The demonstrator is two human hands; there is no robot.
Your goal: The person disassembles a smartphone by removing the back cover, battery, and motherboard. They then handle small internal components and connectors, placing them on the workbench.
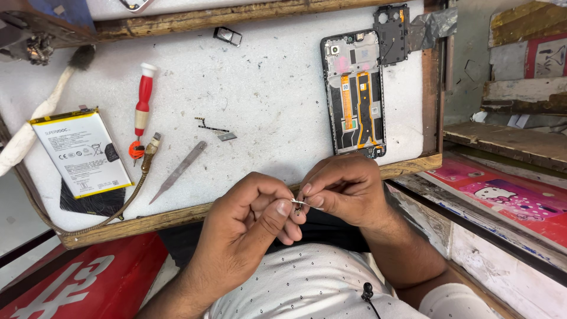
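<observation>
Fingers [307,190] of both hands pinched on a tiny metal part [299,204], held between fingertips, above workbench edge [177,217]

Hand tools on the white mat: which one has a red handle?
The screwdriver, lying upright left of centre beside the battery. The flat pry tool is bare grey metal, and the brush has a pale handle.

The tiny metal part [299,204] pinched between the two hands is too small to identify, and fingertips cover most of it. The brush [35,115] runs off the left edge, its handle cut short. At the far left corner a dark metal tool [29,41] is cropped. The black sheet [91,204] lies mostly hidden under the battery [80,152].
</observation>
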